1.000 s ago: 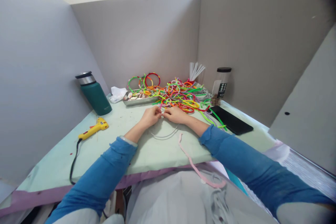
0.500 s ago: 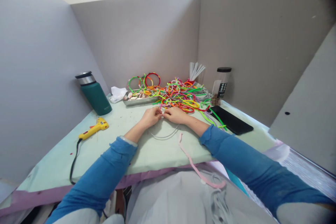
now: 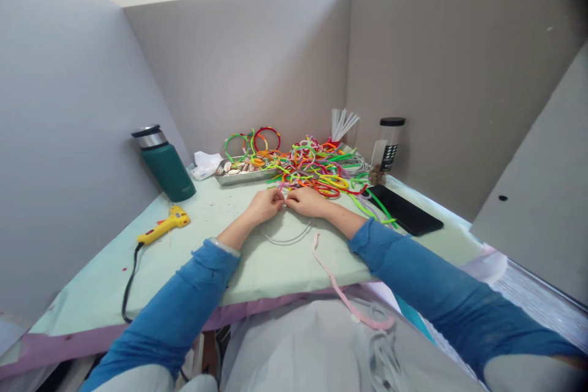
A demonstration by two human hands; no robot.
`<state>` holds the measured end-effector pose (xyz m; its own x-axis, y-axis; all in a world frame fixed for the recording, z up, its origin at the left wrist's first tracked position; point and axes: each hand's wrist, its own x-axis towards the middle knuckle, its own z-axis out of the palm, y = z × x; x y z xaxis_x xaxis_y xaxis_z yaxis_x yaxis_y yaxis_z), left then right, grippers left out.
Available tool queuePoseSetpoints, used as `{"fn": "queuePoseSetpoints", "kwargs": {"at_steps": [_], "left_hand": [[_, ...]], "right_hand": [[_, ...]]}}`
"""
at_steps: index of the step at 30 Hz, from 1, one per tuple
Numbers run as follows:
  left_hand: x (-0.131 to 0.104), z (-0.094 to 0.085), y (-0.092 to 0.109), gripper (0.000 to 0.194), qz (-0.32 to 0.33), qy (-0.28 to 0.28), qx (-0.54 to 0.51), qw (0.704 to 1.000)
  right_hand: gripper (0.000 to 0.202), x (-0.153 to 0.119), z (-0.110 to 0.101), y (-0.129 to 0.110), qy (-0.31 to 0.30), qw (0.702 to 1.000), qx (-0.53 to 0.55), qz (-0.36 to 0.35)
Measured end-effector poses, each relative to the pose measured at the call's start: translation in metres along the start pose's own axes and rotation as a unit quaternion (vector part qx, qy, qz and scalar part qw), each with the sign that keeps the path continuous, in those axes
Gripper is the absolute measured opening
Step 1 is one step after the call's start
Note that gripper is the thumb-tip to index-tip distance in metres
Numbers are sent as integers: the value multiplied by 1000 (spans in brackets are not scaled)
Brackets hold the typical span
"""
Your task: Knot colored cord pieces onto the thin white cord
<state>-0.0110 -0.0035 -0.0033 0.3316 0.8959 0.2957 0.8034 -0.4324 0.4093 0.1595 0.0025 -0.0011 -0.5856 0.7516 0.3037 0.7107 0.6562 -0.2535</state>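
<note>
My left hand [image 3: 265, 205] and my right hand [image 3: 307, 201] meet over the middle of the table, fingertips pinched close together. Between them they grip a thin grey wire loop [image 3: 288, 241], whose lower curve hangs toward me over the cloth. A bit of pink shows at the fingertips, too small to make out. Behind my hands lies a tangled pile of coloured fuzzy stems [image 3: 316, 165]. A pale pink stem [image 3: 337, 288] runs from the table over its front edge onto my lap.
A metal tray [image 3: 245, 177] of shells stands behind, coloured rings beyond it. On the left are a green bottle [image 3: 169, 171], white tissue [image 3: 206, 165] and a yellow glue gun [image 3: 163, 226] with a cord. A black phone [image 3: 407, 211] and clear jar [image 3: 386, 150] are right.
</note>
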Motion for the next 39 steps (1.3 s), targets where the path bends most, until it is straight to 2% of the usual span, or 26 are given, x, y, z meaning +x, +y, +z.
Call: {"fn": "queuePoseSetpoints", "kwargs": {"at_steps": [21, 39], "left_hand": [[0, -1, 2, 19, 2, -30, 36, 999], [1, 0, -2, 19, 7, -31, 41, 999]], "right_hand": [[31, 0, 1, 0, -10, 1000, -23, -2], [31, 0, 1, 0, -10, 1000, -25, -12]]}}
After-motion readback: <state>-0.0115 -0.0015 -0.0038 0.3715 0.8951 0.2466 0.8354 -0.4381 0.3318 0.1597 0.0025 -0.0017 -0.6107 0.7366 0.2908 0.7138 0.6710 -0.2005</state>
